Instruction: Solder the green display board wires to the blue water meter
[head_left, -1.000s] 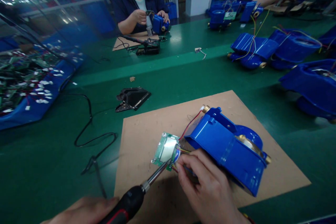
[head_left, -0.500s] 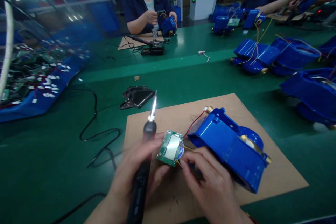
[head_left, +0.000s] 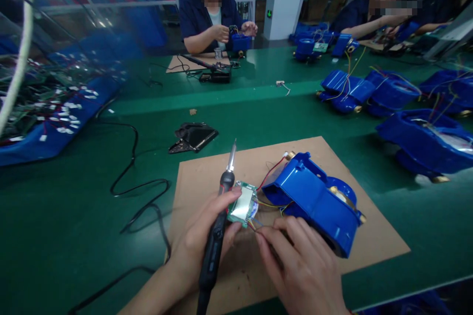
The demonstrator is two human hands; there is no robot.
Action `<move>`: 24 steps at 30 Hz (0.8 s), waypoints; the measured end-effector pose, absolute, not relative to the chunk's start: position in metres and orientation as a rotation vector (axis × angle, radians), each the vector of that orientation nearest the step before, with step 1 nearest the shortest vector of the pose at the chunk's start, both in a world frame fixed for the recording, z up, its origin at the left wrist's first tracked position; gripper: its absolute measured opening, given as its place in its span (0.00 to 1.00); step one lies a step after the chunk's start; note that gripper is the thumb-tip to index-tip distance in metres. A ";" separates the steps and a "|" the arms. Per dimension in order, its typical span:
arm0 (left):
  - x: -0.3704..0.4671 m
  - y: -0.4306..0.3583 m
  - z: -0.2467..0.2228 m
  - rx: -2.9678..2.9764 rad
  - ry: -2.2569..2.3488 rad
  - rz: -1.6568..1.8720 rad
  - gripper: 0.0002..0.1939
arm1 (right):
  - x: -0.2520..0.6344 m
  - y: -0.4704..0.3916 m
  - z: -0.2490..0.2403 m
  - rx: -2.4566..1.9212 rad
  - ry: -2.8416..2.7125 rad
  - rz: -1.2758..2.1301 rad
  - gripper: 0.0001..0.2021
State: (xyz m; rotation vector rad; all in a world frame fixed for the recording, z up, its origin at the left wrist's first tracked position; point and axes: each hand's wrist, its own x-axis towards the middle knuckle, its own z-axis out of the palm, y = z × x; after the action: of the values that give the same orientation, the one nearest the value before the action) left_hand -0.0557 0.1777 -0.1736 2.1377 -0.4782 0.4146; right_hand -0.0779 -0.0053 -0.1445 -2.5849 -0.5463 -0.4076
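My left hand [head_left: 201, 236] grips a black soldering iron [head_left: 218, 229] with its metal tip pointing up and away, and its fingertips also steady a small green circuit board [head_left: 244, 204] with a grey display. My right hand [head_left: 299, 266] pinches thin coloured wires [head_left: 264, 224] that run from the board into a blue plastic meter housing [head_left: 314, 202]. The housing lies on its side on a brown cardboard mat [head_left: 199, 177], just right of the board.
A black iron stand [head_left: 194, 138] and a looping black cable [head_left: 136, 187] lie on the green bench to the left. A blue tray of circuit boards [head_left: 40, 108] sits far left. More blue housings [head_left: 424, 138] line the right. Two other people work across the bench.
My left hand swung the soldering iron up off the board, tip now pointing away, and took hold of the board's edge. My right hand stays on the wires.
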 end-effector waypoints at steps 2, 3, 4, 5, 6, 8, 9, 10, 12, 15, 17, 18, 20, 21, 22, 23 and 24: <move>-0.056 0.178 -0.173 2.132 -0.491 0.425 0.25 | -0.076 -0.004 -0.145 -2.579 -0.500 -0.340 0.08; -0.055 0.179 -0.172 2.130 -0.506 0.447 0.25 | -0.075 -0.003 -0.145 -2.569 -0.472 -0.304 0.09; -0.055 0.179 -0.172 2.132 -0.513 0.454 0.25 | -0.074 -0.002 -0.145 -2.556 -0.445 -0.265 0.10; -0.056 0.179 -0.171 2.132 -0.512 0.457 0.25 | -0.072 -0.001 -0.145 -2.540 -0.430 -0.216 0.10; -0.056 0.179 -0.171 2.130 -0.494 0.440 0.24 | -0.070 0.000 -0.145 -2.519 -0.426 -0.152 0.10; -0.057 0.178 -0.171 2.115 -0.457 0.402 0.23 | -0.066 0.000 -0.144 -2.463 -0.398 -0.020 0.10; -0.057 0.178 -0.171 2.103 -0.451 0.396 0.23 | -0.064 0.000 -0.143 -2.427 -0.385 0.042 0.10; -0.058 0.178 -0.173 2.091 -0.453 0.407 0.23 | -0.062 -0.001 -0.142 -2.385 -0.378 0.093 0.10; -0.058 0.179 -0.175 2.076 -0.464 0.420 0.24 | -0.058 -0.002 -0.140 -2.301 -0.369 0.138 0.09; -0.058 0.179 -0.176 2.073 -0.450 0.417 0.24 | -0.055 -0.004 -0.139 -2.208 -0.370 0.173 0.09; -0.058 0.178 -0.175 2.086 -0.459 0.432 0.24 | -0.054 -0.004 -0.138 -2.169 -0.356 0.189 0.08; -0.057 0.178 -0.175 2.097 -0.454 0.439 0.24 | -0.053 -0.004 -0.138 -2.150 -0.348 0.198 0.08; -0.056 0.178 -0.174 2.119 -0.445 0.437 0.24 | -0.053 -0.003 -0.137 -2.130 -0.323 0.217 0.07; -0.056 0.178 -0.174 2.125 -0.456 0.449 0.25 | -0.053 -0.002 -0.137 -2.132 -0.311 0.222 0.07; -0.055 0.178 -0.175 2.129 -0.468 0.467 0.25 | -0.053 -0.002 -0.137 -2.142 -0.300 0.216 0.07; -0.055 0.178 -0.175 2.133 -0.481 0.487 0.25 | -0.053 -0.001 -0.137 -2.157 -0.293 0.203 0.07; -0.055 0.178 -0.176 2.137 -0.482 0.500 0.25 | -0.054 -0.001 -0.136 -2.175 -0.290 0.189 0.07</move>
State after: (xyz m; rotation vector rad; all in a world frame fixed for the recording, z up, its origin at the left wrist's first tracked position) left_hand -0.0547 0.1779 -0.1758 2.1373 -0.4823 0.5001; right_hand -0.0537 -0.0012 -0.1364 -2.1751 -0.2904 0.1886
